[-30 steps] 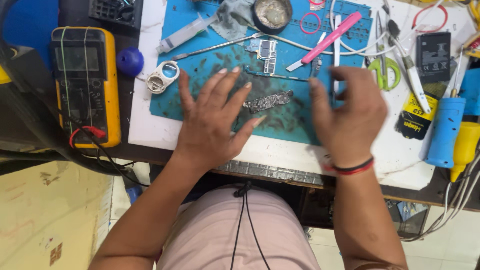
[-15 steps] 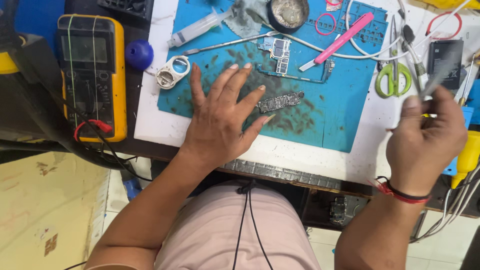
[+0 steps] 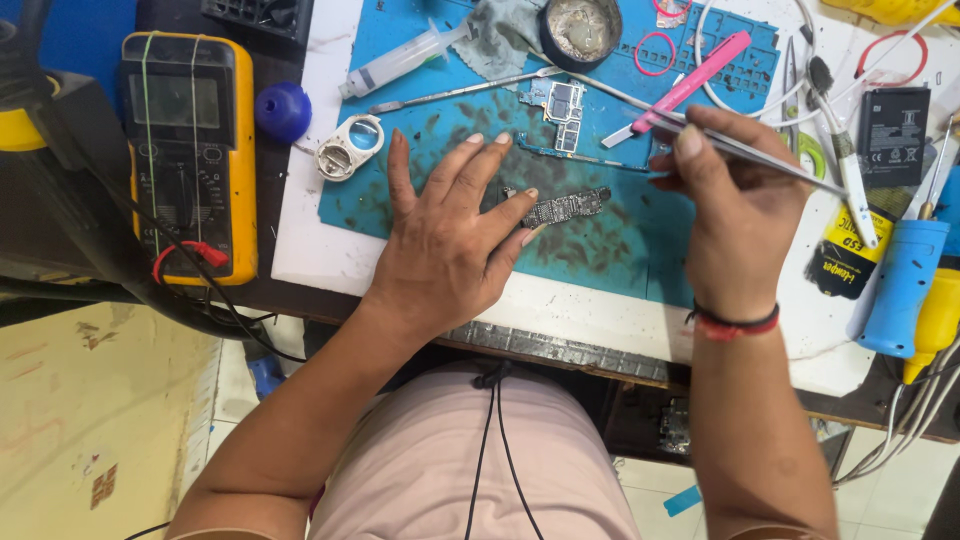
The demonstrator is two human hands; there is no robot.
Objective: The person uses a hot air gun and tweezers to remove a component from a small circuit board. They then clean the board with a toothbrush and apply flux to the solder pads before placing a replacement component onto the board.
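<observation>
My left hand point(image 3: 450, 235) lies flat on the stained blue work mat point(image 3: 610, 250), fingers spread, its index fingertip and thumb touching the left end of a small narrow circuit board point(image 3: 568, 207). My right hand point(image 3: 730, 210) hovers to the right of that board and grips metal tweezers point(image 3: 760, 158), whose long end sticks out to the right over the mat's edge. A second, larger circuit board point(image 3: 562, 110) lies farther back on the mat, just beyond my left fingertips.
A yellow multimeter point(image 3: 190, 150) with a red probe lead sits at the left. A blue bulb point(image 3: 283, 110), round loupe point(image 3: 350, 147), syringe point(image 3: 405, 60), metal spatula point(image 3: 460, 90), pink tool point(image 3: 690, 80), round tin point(image 3: 582, 30), brush point(image 3: 840, 150) and blue handle point(image 3: 900, 285) crowd the bench.
My right hand came back from the tools at the right, holding tweezers, and now sits beside the small board. My left hand stayed flat on the mat.
</observation>
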